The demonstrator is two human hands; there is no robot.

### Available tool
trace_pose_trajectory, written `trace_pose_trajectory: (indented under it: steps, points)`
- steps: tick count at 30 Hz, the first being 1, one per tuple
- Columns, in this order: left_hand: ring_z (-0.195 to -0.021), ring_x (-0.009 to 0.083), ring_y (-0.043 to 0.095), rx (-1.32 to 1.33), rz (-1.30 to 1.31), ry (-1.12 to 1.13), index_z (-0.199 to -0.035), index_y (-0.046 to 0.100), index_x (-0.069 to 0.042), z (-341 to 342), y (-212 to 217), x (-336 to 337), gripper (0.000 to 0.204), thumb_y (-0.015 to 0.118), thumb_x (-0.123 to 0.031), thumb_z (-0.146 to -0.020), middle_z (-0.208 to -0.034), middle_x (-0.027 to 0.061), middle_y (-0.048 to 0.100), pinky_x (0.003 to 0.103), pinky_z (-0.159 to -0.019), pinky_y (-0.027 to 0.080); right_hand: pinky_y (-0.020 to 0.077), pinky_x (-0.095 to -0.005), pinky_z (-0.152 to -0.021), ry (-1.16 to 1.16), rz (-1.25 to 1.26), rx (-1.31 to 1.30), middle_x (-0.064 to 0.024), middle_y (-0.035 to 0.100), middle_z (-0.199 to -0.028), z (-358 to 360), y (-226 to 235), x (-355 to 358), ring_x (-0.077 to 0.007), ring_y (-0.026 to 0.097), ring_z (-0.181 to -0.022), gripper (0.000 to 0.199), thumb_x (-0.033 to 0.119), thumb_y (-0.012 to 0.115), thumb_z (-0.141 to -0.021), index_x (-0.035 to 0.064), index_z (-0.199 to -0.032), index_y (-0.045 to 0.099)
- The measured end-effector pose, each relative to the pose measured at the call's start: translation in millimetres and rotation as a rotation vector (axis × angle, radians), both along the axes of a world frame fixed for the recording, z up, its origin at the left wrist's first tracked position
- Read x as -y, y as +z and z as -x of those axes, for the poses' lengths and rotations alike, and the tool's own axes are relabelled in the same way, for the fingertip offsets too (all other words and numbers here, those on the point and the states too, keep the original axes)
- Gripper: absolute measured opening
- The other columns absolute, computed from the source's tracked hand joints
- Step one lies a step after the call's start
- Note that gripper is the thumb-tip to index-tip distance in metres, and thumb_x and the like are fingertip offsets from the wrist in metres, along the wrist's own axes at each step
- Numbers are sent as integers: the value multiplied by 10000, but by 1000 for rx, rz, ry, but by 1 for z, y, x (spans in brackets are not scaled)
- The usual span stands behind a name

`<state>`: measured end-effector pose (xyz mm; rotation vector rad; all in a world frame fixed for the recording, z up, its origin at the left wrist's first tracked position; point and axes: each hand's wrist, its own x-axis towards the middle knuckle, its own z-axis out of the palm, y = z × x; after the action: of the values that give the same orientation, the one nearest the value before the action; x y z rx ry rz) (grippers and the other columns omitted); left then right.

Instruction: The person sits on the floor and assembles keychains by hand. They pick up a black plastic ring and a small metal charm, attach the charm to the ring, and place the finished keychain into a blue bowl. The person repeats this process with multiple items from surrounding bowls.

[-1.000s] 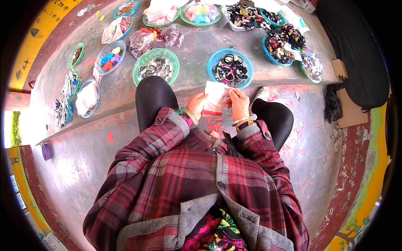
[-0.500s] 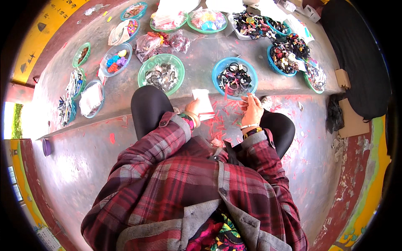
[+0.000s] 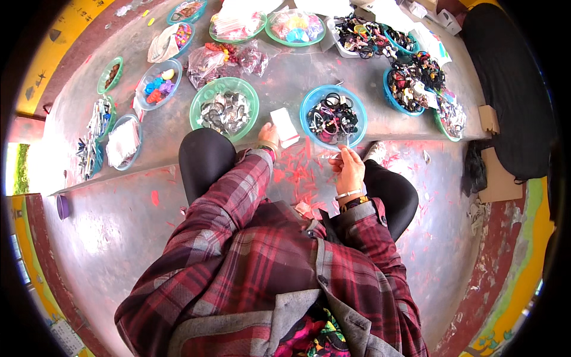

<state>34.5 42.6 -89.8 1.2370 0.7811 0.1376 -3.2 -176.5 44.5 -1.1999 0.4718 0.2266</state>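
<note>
My left hand has its fingers closed on the edge of a small stack of white cards, with a thin red line along its near edge. The stack is by the step edge, between a green basin of hair ties and light pieces and a blue basin of mostly black hair ties. Just on the near side of the blue basin, my right hand is pinched, fingertips together. Whatever it may hold is too small to make out. Red scraps lie on the floor between my knees.
More basins stand on the raised ledge: white packets, coloured pieces, pens, and dark hair ties at right. A plastic bag lies behind the green basin. Cardboard and black cloth are at far right.
My left hand has moved the card stack forward, up by the step edge. My right hand has drawn slightly nearer and leftward, its fingers now pinched. A red strip no longer shows at the blue basin.
</note>
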Motion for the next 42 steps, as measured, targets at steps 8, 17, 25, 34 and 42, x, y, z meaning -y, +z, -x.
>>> trace_pose_trajectory:
  steps: [8, 17, 25, 34, 42]
  points:
    - [-947, 220, 537, 241, 46, -218, -1149, 445, -13, 18, 33, 29, 409, 504, 41, -747, -1094, 125, 526, 325, -840, 417, 363, -207, -415, 108, -132, -72, -55, 598, -694, 2, 2, 1, -110, 525, -488, 190, 167, 457, -857, 23, -950, 538]
    - [-1048, 211, 486, 623, 412, -657, -997, 553, -35, 61, 138, 57, 256, 530, 64, -762, -1159, 89, 487, 323, -876, 406, 330, -215, -414, 315, -369, -330, -32, 528, -605, 6, 5, 1, -116, 462, -477, 164, 162, 448, -850, 23, -832, 533]
    - [-851, 140, 536, 195, 191, -563, -1090, 491, -47, 83, 139, 36, 281, 493, -3, -813, -979, 52, 532, 247, -631, 488, 352, -216, -432, 205, -338, -242, -51, 561, -649, 13, 6, 1, -136, 499, -519, 144, 169, 466, -848, 39, -842, 530]
    - [-1010, 167, 487, 452, 92, -512, -1260, 327, -77, 87, 112, 47, 543, 555, -1, -772, -1203, 89, 426, 298, -772, 470, 324, -228, -387, 319, -356, -358, -46, 540, -620, 20, 5, -12, -146, 492, -483, 140, 158, 462, -830, 28, -856, 507]
    - [-948, 139, 518, 416, 100, -618, -952, 575, -47, 85, 122, 37, 164, 561, -60, -790, -1154, 108, 482, 246, -723, 455, 304, -227, -374, 523, -259, -421, -52, 553, -615, 21, -4, -7, -147, 472, -456, 155, 186, 460, -820, 48, -794, 525]
